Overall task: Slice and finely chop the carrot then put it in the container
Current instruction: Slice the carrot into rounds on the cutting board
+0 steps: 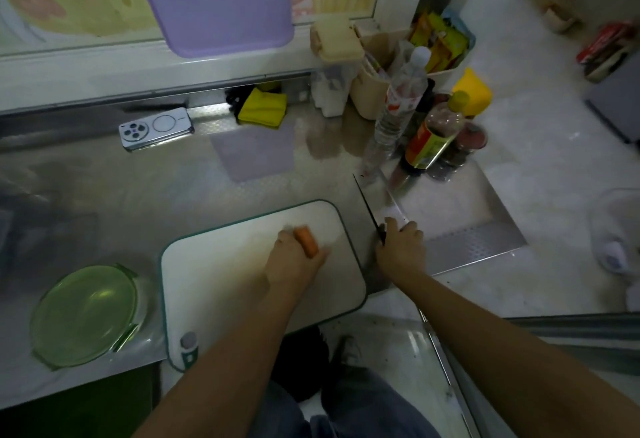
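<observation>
- Nearest the lens, blue-denim legs (346,410) fill the bottom centre, and both bare forearms reach up the frame from there.
- At centre frame, the left hand (294,261) has its fingers wrapped round the short orange carrot stub (306,242). It pins the stub on the white rounded-rectangle cutting board with a green rim (214,282).
- Just right of the board, the right hand (401,247) is clenched round the handle of the broad steel-bladed knife (381,202). The blade points up-frame, off the board and apart from the carrot.
- The carrot looks uncut, so slicing seems not yet begun.
- To do it well, bring the blade over the board and tuck the left fingertips back from the exposed end. Slice thinly, because the short round stub could roll.
- At lower left, the round translucent green container (86,313) sits open beside the board, handy for the chopped pieces.
</observation>
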`<state>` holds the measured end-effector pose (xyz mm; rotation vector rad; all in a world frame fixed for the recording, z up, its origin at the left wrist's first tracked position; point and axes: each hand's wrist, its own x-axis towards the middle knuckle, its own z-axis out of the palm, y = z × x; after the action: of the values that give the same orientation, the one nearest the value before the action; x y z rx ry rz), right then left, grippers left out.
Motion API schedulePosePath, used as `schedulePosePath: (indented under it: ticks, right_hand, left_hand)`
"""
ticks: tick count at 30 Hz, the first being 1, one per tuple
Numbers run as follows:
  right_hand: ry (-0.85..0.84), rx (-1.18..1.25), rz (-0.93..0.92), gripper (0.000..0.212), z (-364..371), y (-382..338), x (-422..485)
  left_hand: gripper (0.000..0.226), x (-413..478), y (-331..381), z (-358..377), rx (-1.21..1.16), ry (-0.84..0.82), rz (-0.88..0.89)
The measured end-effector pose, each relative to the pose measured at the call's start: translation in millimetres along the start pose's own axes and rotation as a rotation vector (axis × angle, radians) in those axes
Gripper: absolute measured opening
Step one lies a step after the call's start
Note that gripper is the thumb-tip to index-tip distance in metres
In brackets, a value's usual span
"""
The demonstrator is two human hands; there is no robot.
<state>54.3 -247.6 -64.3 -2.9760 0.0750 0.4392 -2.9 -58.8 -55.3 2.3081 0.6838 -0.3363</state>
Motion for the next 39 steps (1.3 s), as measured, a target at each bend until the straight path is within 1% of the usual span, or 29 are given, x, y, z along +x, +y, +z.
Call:
schedulePosePath:
  ticks: [1,3,5,7,9,11,13,14,16,19,21,24,29,31,33,35,37,39]
  right_hand:
    - [-0.058,0.019,0.022,0.048,2.0,5.7,0.2]
    - [-0.137,0.093,0.006,0.051,5.2,14.5,2.6]
    - [-0.158,0.177,-0.038,0.053,3.2,19.7,6.3]
    - [-0.12,0.272,-0.073,0.054,-3.4,17.9,7.6]
    - [-0.021,0.395,-0.076,0.048,-12.0,9.5,5.2]
    - [0.039,0.526,-0.102,0.035,-21.0,-6.2,-0.2]
    - [0.055,0.581,-0.203,0.018,-26.8,-24.3,-6.8]
    - [0.048,0.572,-0.267,0.013,-27.2,-33.5,-10.1]
    - [0.005,0.523,-0.367,0.012,-24.9,-50.5,-18.8]
    - [-0.054,0.373,-0.479,0.016,-15.7,-67.3,-34.1]
    - [-0.094,0.295,-0.522,0.02,-10.4,-72.5,-42.8]
    - [-0.156,0.236,-0.529,0.026,-4.0,-78.2,-51.8]
    - [-0.162,0.129,-0.515,0.024,12.9,-89.3,-54.7]
    - [-0.194,0.124,-0.517,0.023,16.3,-96.0,-55.9]
    - [-0.262,0.136,-0.535,0.025,15.4,-102.6,-55.7]
    - [-0.284,0.151,-0.552,0.025,13.0,-105.2,-51.8]
    - [-0.246,0.165,-0.555,0.022,6.3,-104.4,-48.7]
    - [-0.198,0.167,-0.577,0.023,-1.5,-102.1,-49.2]
  left_hand:
    - [0.083,0.7,1.1,1.9,-0.006,-0.002,0.004]
    - [0.074,1.3,2.5,1.1,-0.004,-0.011,0.025]
    - [0.065,-0.2,1.9,-4.5,0.014,-0.016,0.056]
    - [0.056,-2.5,-2.8,-11.9,0.033,-0.016,0.094]
    - [0.047,-3.8,-11.4,-20.1,0.055,-0.009,0.128]
    - [0.042,-4.6,-21.7,-28.5,0.09,-0.004,0.164]
    - [0.041,-6.6,-32.2,-36.4,0.124,-0.019,0.194]
    - [0.042,-8.1,-37.1,-40.7,0.141,-0.032,0.202]
    - [0.036,-11.6,-47.4,-48.6,0.149,-0.063,0.228]
    - [0.028,-17.9,-62.2,-56.8,0.157,-0.085,0.277]
    - [0.03,-21.8,-70.3,-59.4,0.147,-0.07,0.271]
    - [0.034,-22.7,-79.2,-56.5,0.144,-0.038,0.27]
    - [0.054,-25.8,-84.1,-46.9,0.163,0.031,0.268]
    - [0.056,-28.4,-84.8,-43.5,0.161,0.075,0.299]
    - [0.051,-29.7,-83.2,-40.1,0.147,0.097,0.322]
    - [0.038,-30.6,-80.0,-37.6,0.141,0.115,0.33]
    - [0.03,-31.7,-77.4,-37.3,0.145,0.134,0.318]
    - [0.028,-32.8,-77.0,-37.3,0.142,0.162,0.312]
